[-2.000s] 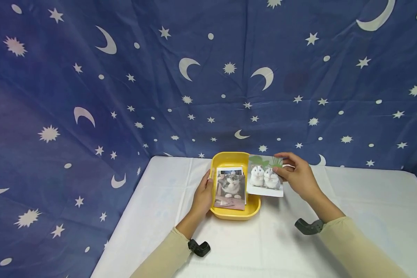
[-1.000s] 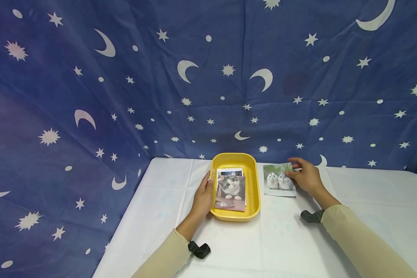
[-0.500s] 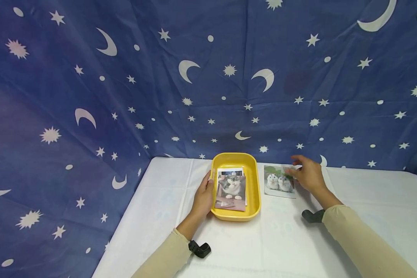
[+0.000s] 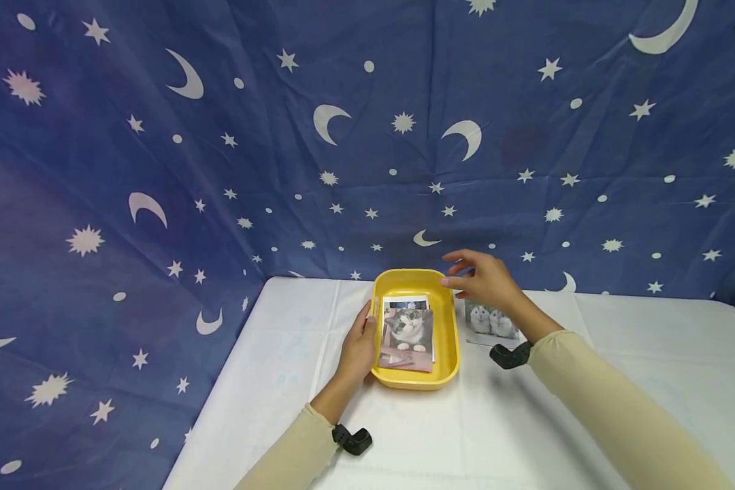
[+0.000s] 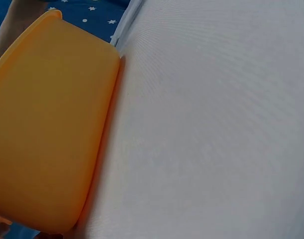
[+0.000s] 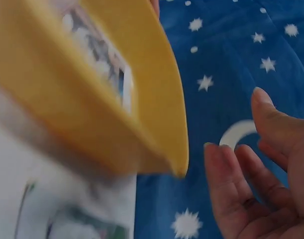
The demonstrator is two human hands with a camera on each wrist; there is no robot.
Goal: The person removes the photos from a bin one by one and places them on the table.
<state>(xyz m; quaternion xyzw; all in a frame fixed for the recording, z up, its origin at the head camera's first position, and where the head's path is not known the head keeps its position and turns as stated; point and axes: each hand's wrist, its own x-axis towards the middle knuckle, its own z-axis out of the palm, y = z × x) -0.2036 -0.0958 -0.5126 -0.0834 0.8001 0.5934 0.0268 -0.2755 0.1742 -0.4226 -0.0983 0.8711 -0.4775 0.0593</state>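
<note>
A yellow plastic tray stands on the white cloth, with my left hand gripping its left rim. Inside it lie photo cards, a cat photo on top and a white-edged card partly covered beneath. My right hand hovers over the tray's far right corner, fingers loosely spread and holding nothing. Under that forearm a photo card of two white hamsters lies flat, partly hidden. The right wrist view shows the right hand apart from the tray wall.
A white cloth covers the table. Behind it and to the left hangs a blue curtain with moons and stars. Black wrist cameras sit on both forearms.
The right hand has carried the hamster photo rightward out over the cloth, laid it down and let go, then moved left to the tray. The left hand has stayed at the rim.
</note>
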